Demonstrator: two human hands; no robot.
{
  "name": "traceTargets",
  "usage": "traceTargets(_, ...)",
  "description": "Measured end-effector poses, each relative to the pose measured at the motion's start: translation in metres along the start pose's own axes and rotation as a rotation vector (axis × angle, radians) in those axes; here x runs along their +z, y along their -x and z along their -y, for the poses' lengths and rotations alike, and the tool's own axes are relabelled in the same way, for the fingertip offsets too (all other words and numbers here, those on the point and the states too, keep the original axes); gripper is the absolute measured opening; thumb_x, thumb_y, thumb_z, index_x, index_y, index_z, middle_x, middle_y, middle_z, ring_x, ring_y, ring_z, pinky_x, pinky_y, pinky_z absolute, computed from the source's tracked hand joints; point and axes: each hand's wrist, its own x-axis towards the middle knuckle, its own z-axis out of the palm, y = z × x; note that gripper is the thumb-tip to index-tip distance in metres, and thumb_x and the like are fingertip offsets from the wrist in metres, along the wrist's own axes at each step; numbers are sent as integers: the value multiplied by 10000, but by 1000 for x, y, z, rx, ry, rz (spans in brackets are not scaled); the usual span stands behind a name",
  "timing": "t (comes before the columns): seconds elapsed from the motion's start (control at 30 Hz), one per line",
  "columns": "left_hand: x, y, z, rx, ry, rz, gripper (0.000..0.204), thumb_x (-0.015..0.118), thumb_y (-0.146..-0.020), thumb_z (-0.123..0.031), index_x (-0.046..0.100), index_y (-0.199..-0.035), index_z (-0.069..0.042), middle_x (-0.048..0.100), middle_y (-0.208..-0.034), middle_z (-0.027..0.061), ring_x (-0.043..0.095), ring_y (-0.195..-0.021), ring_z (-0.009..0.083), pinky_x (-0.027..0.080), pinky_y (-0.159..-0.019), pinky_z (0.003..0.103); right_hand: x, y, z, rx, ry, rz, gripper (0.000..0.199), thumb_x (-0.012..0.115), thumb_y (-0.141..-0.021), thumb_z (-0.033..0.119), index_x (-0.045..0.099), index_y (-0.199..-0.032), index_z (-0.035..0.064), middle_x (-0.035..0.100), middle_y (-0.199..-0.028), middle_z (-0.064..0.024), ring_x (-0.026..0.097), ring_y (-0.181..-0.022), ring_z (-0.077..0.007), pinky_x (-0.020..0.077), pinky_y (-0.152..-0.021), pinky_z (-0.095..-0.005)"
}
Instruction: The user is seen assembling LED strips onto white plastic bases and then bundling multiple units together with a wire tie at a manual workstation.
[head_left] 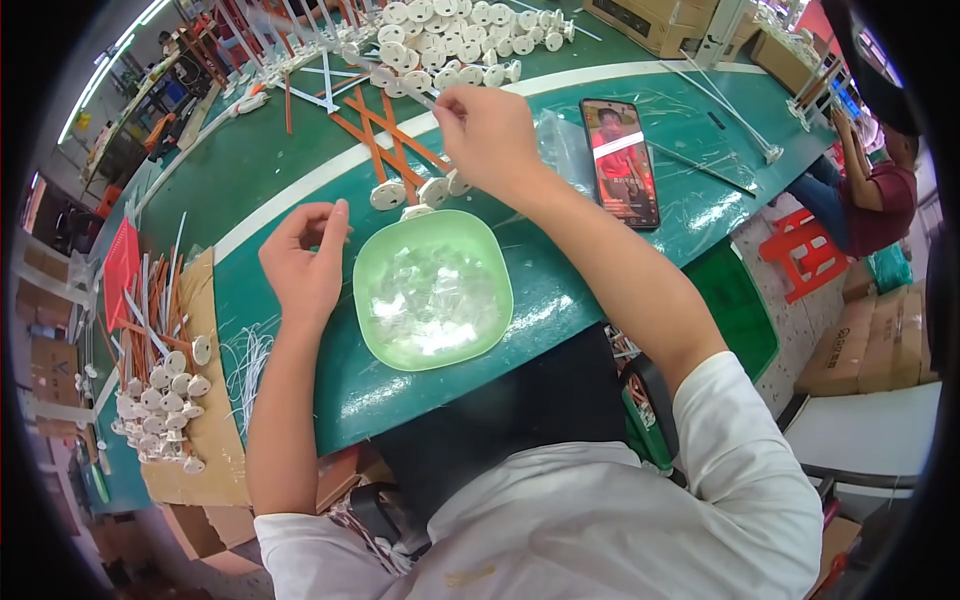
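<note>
We see the right hand [487, 135] with thumb and index fingers pinched together on a thin, pale, translucent strip [424, 100], above the far side of the glossy green surface [345, 405], probably gripped by its end to leave its length free. Crossed orange strips with white round ends [388, 194] lie just beyond the pale-green, rounded-square plastic bowl [485, 240]; its clear small pieces [430, 300] sit centrally, likely within reach of both hands. Our right forearm slants far and left, elbow bent; our left hand [305, 265] curls left of the bowl, fingertips partly hidden, so we cannot tell whether they meet.
</note>
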Motion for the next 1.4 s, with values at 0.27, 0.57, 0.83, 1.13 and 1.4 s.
traceTargets(0.27, 3, 11, -20, -18, 435, 222, 219, 664, -844, -14, 632, -1053, 41, 663, -960, 94, 632, -869, 140, 510, -808, 277, -32, 9, 37, 291, -1021, 436, 161, 649, -871, 86, 628, -996, -15, 705, -882, -100, 653, -832, -129, 504, -774, -261)
traceTargets(0.57, 6, 20, -30, -16, 586, 501, 448, 703, -817, -15, 543, -1225, 76, 623, -1149, 140, 614, -1041, 206, 493, -918, 343, -25, 29, 52, 367, -1140, 671, 184, 671, -866, 78, 673, -1024, -16, 676, -1025, -95, 623, -920, -131, 489, -842, -281)
traceTargets(0.83, -4, 9, -27, -225, 935, 555, 425, 596, -937, -147, 495, -1292, 65, 620, -1173, 162, 639, -1017, 240, 516, -882, 353, -30, 32, 56, -234, -636, 214, 188, 707, -778, -2, 682, -963, -25, 689, -887, -94, 650, -752, -143, 522, -689, -250)
traceTargets(1.13, -7, 12, -23, -145, 804, 564, 491, 604, -934, -219, 457, -1330, 33, 602, -1210, 163, 588, -1142, 287, 485, -969, 420, -25, 35, 61, -648, -401, 22, 243, 753, -611, -5, 692, -846, 12, 688, -774, -89, 672, -676, -201, 531, -591, -267)
traceTargets(1.4, -12, 10, -22, -194, 897, 577, 498, 636, -914, -211, 470, -1313, 35, 616, -1169, 162, 624, -1064, 254, 514, -919, 405, -20, 33, 63, -683, -421, 21, 229, 746, -630, -33, 696, -848, 17, 696, -810, -96, 679, -703, -220, 541, -610, -285)
